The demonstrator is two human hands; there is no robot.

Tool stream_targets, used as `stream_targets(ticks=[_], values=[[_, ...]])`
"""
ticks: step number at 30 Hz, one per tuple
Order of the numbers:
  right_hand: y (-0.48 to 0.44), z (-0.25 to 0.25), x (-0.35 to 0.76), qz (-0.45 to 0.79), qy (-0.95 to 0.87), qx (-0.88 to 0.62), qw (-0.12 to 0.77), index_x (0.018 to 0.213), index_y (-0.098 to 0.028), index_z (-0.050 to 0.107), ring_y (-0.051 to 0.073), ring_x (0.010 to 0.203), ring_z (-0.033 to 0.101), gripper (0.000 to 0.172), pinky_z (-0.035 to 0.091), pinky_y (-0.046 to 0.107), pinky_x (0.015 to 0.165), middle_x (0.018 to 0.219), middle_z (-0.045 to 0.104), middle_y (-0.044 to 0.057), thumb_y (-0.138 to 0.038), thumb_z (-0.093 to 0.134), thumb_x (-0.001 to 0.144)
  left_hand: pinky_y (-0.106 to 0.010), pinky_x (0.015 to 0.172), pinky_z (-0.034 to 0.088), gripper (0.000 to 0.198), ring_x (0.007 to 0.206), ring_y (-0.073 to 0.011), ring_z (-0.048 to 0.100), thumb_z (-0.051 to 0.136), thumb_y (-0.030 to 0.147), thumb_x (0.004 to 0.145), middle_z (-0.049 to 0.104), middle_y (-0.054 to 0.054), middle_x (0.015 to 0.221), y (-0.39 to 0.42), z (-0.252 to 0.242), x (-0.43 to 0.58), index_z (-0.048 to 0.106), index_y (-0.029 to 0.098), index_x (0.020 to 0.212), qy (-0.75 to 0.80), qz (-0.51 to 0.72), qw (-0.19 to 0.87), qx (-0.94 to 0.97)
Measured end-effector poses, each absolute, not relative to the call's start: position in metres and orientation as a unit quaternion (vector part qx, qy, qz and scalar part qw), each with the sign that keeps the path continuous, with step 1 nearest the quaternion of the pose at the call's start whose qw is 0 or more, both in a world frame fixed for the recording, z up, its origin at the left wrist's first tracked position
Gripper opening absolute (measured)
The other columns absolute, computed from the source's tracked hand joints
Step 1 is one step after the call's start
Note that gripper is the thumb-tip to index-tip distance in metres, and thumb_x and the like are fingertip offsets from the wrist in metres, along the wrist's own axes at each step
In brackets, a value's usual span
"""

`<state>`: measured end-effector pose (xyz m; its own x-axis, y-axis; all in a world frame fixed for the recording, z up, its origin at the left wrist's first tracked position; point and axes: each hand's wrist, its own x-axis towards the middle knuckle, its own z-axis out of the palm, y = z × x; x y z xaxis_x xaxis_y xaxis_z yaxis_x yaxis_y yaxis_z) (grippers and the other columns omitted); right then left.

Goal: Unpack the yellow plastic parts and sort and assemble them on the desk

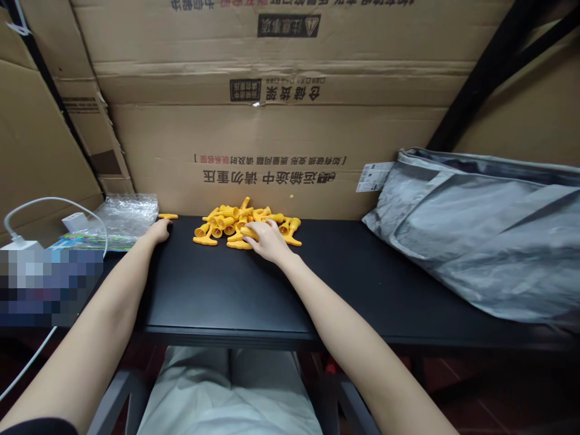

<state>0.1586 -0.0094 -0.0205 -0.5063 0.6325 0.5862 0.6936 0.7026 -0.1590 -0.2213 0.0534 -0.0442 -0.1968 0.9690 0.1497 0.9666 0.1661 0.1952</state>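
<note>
Head view of two bare hands at a black worktop [217, 290]. Toward its far edge, close against an upright sheet of brown cardboard [272, 133], lies a heap of yellow pieces [229, 212], many of them T-shaped, with a crossbar and a round, open-ended stem. Pieces overlap at various angles; several stems present their open ends toward the viewer, and a few crossbars lie flat along the near side.

Right hand [272, 241]: positioned at the near right part of the heap, back of the hand uppermost, partly covering the pieces beneath. It is mostly closed, the fingers bent over and the thumb set below, with a held piece [248, 232] between them. Other pieces lie just beside it on both sides.

Left hand [157, 232]: well apart from the heap, to its left, near the far edge of the worktop. Its fingers appear bent, but how far they are open cannot be told. A lone yellow piece [168, 216] lies just beyond it, at the foot of the cardboard; whether the fingertips touch this piece is unclear.

Surroundings: clear bubble wrap [129, 211] lies just beside the left hand, on its outer side, with a looping white cable [49, 199] farther left. At right, a large grey bag [489, 241] rests on the worktop.
</note>
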Motion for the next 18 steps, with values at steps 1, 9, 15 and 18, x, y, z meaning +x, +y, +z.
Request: stream_targets(ticks=[1, 9, 15, 18], values=[[-0.0095, -0.0205, 0.1585, -0.047, -0.866, -0.383, 0.316, 0.112, -0.020, 0.063, 0.028, 0.108, 0.062, 0.026, 0.032, 0.053, 0.105, 0.114, 0.069, 0.013, -0.026, 0.056, 0.088, -0.032, 0.105, 0.044, 0.064, 0.121, -0.0277, 0.058, 0.056, -0.001, 0.061, 0.062, -0.014, 0.131, 0.0538, -0.0442, -0.2212, 0.062, 0.016, 0.123, 0.762, 0.126, 0.005, 0.635], [-0.0087, -0.0210, 0.1584, -0.046, -0.867, -0.381, 0.318, 0.111, -0.020, 0.063, 0.027, 0.108, 0.062, 0.025, 0.031, 0.052, 0.105, 0.113, 0.070, 0.011, -0.026, 0.057, 0.088, -0.029, 0.106, 0.042, 0.064, 0.124, -0.0252, 0.056, 0.052, -0.001, 0.063, 0.060, -0.013, 0.133, 0.0568, -0.0437, -0.2191, 0.062, 0.015, 0.124, 0.762, 0.112, 0.001, 0.638], [-0.0078, -0.0214, 0.1586, -0.047, -0.867, -0.381, 0.317, 0.110, -0.021, 0.063, 0.027, 0.108, 0.062, 0.023, 0.031, 0.052, 0.105, 0.113, 0.070, 0.011, -0.026, 0.057, 0.088, -0.031, 0.105, 0.044, 0.063, 0.122, -0.0259, 0.058, 0.056, 0.001, 0.059, 0.064, -0.011, 0.127, 0.0598, -0.0455, -0.2213, 0.064, 0.018, 0.120, 0.759, 0.129, -0.004, 0.639], [-0.0081, -0.0213, 0.1585, -0.045, -0.867, -0.380, 0.320, 0.110, -0.020, 0.063, 0.027, 0.108, 0.061, 0.023, 0.031, 0.052, 0.106, 0.112, 0.070, 0.011, -0.026, 0.057, 0.088, -0.033, 0.105, 0.044, 0.060, 0.121, -0.0272, 0.058, 0.054, 0.000, 0.059, 0.065, -0.013, 0.125, 0.0593, -0.0424, -0.2189, 0.065, 0.016, 0.116, 0.756, 0.148, 0.013, 0.638]])
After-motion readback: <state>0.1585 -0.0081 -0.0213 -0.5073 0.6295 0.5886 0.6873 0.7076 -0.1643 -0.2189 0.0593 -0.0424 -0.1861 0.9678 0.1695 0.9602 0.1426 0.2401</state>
